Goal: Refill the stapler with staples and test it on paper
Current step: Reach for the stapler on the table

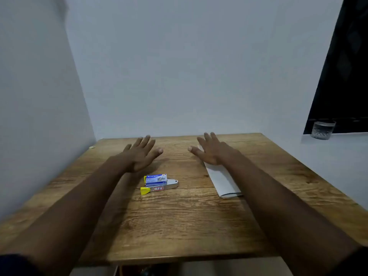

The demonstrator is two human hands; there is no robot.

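Observation:
A silver stapler (165, 187) with a yellow end lies flat near the middle of the wooden table (179, 226). A small blue box of staples (156, 179) rests against its far side. A folded white paper (223, 181) lies to the right, partly under my right arm. My left hand (142, 154) hovers palm down with fingers spread, just beyond and left of the staple box. My right hand (210, 151) is also spread open, over the far end of the paper. Neither hand holds anything.
The table stands in a corner with white walls behind and to the left. A white ledge at the right carries a drinking glass (323, 129) in front of a dark window. A tiny scrap (92, 147) lies at the table's far left edge.

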